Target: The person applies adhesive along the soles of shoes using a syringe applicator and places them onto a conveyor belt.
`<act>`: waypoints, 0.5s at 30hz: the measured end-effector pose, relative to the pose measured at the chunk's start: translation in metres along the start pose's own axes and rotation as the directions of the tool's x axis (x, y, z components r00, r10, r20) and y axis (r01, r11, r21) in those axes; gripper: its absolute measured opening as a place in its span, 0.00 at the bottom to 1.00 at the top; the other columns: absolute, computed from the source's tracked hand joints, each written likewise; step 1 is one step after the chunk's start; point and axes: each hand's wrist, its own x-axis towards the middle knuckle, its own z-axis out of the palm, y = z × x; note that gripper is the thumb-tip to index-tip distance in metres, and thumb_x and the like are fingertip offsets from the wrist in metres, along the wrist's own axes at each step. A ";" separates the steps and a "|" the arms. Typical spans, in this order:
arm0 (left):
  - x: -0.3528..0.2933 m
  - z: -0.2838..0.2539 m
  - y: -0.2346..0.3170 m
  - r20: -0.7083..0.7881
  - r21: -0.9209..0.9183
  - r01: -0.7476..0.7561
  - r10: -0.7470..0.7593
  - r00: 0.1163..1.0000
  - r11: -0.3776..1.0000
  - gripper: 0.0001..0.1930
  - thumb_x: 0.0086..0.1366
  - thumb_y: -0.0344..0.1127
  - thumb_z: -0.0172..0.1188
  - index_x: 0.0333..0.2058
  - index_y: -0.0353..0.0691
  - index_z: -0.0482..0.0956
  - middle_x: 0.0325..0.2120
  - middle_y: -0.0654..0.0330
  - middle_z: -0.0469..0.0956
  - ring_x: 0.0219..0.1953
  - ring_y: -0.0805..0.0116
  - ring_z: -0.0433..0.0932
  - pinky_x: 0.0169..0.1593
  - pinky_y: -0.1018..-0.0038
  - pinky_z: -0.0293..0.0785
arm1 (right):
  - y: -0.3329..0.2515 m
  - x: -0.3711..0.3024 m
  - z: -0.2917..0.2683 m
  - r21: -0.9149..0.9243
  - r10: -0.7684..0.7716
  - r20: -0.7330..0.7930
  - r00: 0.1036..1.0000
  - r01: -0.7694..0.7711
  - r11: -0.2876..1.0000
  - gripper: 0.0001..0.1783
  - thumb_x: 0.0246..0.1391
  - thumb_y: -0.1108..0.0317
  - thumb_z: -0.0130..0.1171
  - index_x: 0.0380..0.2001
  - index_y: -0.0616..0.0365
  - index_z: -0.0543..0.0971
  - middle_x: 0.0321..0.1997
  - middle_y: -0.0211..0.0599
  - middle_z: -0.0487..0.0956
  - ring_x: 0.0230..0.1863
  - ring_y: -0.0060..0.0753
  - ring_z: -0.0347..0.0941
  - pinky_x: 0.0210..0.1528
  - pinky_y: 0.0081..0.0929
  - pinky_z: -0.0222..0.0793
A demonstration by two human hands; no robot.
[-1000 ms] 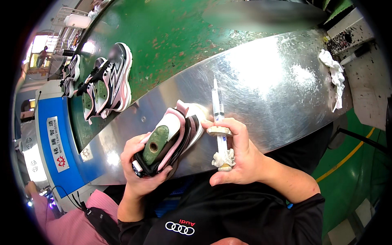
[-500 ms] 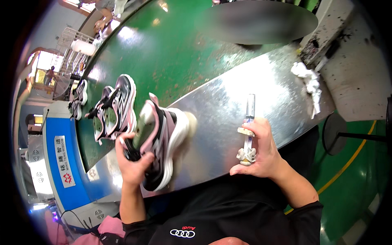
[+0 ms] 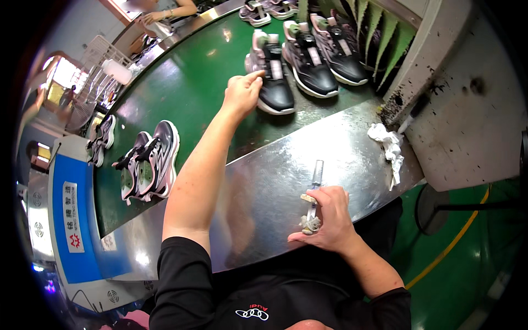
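My left hand (image 3: 243,94) reaches far out over the green surface, with its fingers closed on the near-left side of a black, pink and grey sneaker (image 3: 278,94). The sneaker's toe points toward me, and some of my fingers are hidden. Beside it on the right stand a second sneaker (image 3: 311,74) and a third sneaker (image 3: 347,65), toes also toward me. Above the metal ledge, my right hand (image 3: 331,219) grips a clear syringe (image 3: 318,172) between thumb and fingers. Crumpled whitish material clings to its lower end, near my thumb.
A metal ledge (image 3: 258,187) borders the green surface (image 3: 203,71). More sneakers (image 3: 151,162) lie at the left, near a blue-fronted machine (image 3: 77,220). A crumpled white cloth (image 3: 389,147) sits at the right beside a stained panel (image 3: 462,126). Another person's hand (image 3: 151,18) shows far left.
My left hand has gone from the near left, where it held a sneaker above the ledge, to the sneakers at the far side. My right hand still holds the syringe.
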 end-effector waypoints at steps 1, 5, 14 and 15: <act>-0.003 -0.001 -0.005 -0.015 0.080 -0.105 0.107 0.994 0.991 0.16 0.63 0.43 0.49 0.46 0.50 0.79 0.39 0.46 0.77 0.46 0.51 0.73 0.51 0.63 0.69 | 0.000 -0.001 0.000 -0.008 0.012 0.020 1.000 -0.012 1.000 0.48 0.26 0.41 0.73 0.48 0.59 0.67 0.40 0.40 0.68 0.40 0.43 0.63 0.46 0.37 0.58; -0.068 -0.041 0.018 -0.102 0.028 -0.117 0.119 0.988 0.993 0.20 0.60 0.43 0.53 0.48 0.39 0.75 0.46 0.49 0.75 0.51 0.53 0.71 0.56 0.65 0.64 | 0.002 -0.003 -0.009 -0.022 0.000 0.004 1.000 0.000 1.000 0.46 0.27 0.39 0.71 0.47 0.58 0.68 0.41 0.41 0.69 0.41 0.43 0.64 0.46 0.37 0.57; -0.328 -0.148 -0.088 -0.436 -0.663 0.219 -0.608 0.664 0.715 0.22 0.59 0.24 0.55 0.51 0.34 0.58 0.39 0.58 0.70 0.39 0.71 0.72 0.45 0.75 0.69 | -0.004 0.000 -0.001 0.043 -0.045 0.041 0.998 0.043 0.998 0.46 0.28 0.40 0.71 0.47 0.57 0.67 0.39 0.38 0.70 0.40 0.41 0.64 0.45 0.36 0.56; -0.320 -0.150 -0.089 -0.454 -0.581 0.259 -0.572 0.683 0.771 0.26 0.59 0.24 0.55 0.54 0.32 0.56 0.40 0.57 0.70 0.41 0.69 0.72 0.46 0.74 0.69 | -0.004 0.001 0.001 0.044 -0.032 0.020 0.999 0.031 0.999 0.46 0.28 0.40 0.71 0.47 0.58 0.67 0.39 0.38 0.70 0.40 0.41 0.64 0.45 0.36 0.56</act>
